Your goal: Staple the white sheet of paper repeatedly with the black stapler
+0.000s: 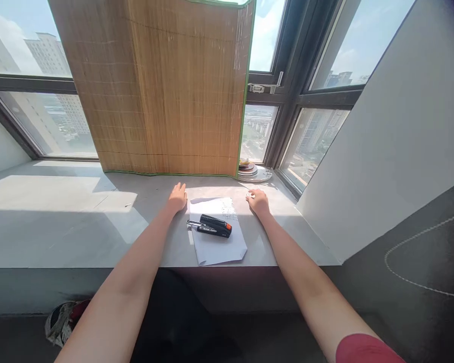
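My left hand (178,196) lies flat on the pale window sill, just left of a white sheet of paper (221,249), fingers stretched out and nothing held. To the right of the paper, my right hand (258,201) rests on the sill with its fingers curled round a small white thing that I cannot make out. Across the paper lies a black stapler (216,225) with an orange-red patch at its right end. A pen (199,225) with a silvery tip is beside the stapler and sticks out past the paper's left edge. Small dark marks show at the paper's upper right.
A brown bamboo mat (174,96) with a green edge stands against the window behind my hands. Stacked plates (247,170) sit at its lower right corner. The sill's front edge (98,267) runs before me. A bag (62,322) is on the floor at the lower left.
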### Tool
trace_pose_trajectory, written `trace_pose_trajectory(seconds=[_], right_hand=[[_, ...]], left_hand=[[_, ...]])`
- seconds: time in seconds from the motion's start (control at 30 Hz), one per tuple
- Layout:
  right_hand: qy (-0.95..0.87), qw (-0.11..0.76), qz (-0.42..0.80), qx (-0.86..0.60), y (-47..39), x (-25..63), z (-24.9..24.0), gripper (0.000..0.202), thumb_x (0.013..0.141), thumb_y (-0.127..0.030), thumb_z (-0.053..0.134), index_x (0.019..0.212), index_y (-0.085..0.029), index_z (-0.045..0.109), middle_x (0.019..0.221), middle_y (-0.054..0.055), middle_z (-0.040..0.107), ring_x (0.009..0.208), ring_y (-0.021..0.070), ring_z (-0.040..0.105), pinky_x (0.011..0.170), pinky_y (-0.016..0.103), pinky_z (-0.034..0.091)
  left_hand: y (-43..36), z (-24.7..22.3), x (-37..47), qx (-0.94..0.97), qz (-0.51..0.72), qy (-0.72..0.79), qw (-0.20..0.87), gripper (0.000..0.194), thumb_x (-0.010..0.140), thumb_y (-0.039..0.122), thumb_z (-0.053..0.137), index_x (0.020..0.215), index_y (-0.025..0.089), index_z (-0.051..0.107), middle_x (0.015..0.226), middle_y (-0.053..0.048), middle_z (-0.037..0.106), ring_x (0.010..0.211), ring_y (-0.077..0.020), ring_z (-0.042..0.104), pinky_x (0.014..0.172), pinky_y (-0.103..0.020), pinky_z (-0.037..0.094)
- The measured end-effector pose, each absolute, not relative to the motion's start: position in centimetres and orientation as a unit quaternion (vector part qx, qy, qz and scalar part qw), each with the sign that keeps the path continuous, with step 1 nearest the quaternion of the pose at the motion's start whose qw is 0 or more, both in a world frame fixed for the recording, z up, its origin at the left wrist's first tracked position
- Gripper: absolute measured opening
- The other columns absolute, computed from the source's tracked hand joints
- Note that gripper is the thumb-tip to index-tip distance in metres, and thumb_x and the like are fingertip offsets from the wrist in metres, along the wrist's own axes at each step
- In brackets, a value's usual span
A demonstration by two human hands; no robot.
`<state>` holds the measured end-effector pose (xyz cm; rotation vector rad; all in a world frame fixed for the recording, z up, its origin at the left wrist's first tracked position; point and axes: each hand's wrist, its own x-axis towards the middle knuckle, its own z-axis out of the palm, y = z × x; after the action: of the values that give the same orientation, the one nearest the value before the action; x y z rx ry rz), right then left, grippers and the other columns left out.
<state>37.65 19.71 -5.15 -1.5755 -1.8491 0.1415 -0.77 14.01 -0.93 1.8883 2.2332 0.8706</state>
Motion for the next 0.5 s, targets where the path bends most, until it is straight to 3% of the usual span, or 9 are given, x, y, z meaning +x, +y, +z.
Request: trace_pose_trajectory(seconds=[0.1, 0.27, 0.4, 0.5], right_hand=[[-0.722, 0.315, 0.034, -0.615, 19.5, 37.6, -5.0, 0.029, 0.097, -0.027, 0.064, 0.121, -0.018, 0.077, 0.116, 0.013, 0.076, 0.118, 0.0294, 0.064, 0.101, 0.038, 0.047], [-0.737, 0.254, 0.024, -0.625, 18.9, 36.9, -4.5, 0.024, 0.102, -0.028, 0.06, 0.115, -0.018, 0.077, 0.121, 0.017, 0.073, 0.123, 0.033, 0.061, 0.1, 0.041, 0.047], [-0.735, 0.262, 0.015, -0.625, 17.5, 35.8, -4.2, 0.025, 0.103, -0.022, 0.056, 0.117, -0.017, 0.076, 0.129, 0.022, 0.069, 0.129, 0.0372, 0.057, 0.103, 0.046, 0.046], [-0.728, 0.271, 0.009, -0.629, 15.6, 34.9, -4.0, 0.027, 0.1, -0.015, 0.055, 0.119, -0.014, 0.074, 0.129, 0.025, 0.067, 0.127, 0.0391, 0.058, 0.099, 0.049, 0.049]], left_hand=[[14.4, -1.6, -0.9, 0.637, 0.245, 0.73, 0.045, 0.038, 0.096, 0.013, 0.052, 0.127, 0.014, 0.075, 0.151, -0.022, 0.066, 0.149, -0.0387, 0.054, 0.124, -0.052, 0.042], [11.6, -2.5, -0.3, 0.64, 0.216, 0.737, 0.01, 0.033, 0.095, 0.006, 0.045, 0.095, 0.018, 0.076, 0.116, -0.02, 0.075, 0.122, -0.0355, 0.067, 0.1, -0.043, 0.054], [8.6, -2.4, 0.7, 0.628, 0.232, 0.743, -0.022, 0.032, 0.095, 0.006, 0.048, 0.105, 0.017, 0.076, 0.115, -0.02, 0.073, 0.116, -0.0361, 0.068, 0.09, -0.041, 0.056], [6.7, -1.7, 1.6, 0.608, 0.322, 0.726, -0.007, 0.029, 0.092, 0.006, 0.055, 0.107, 0.017, 0.077, 0.115, -0.017, 0.076, 0.106, -0.0326, 0.073, 0.092, -0.042, 0.058]])
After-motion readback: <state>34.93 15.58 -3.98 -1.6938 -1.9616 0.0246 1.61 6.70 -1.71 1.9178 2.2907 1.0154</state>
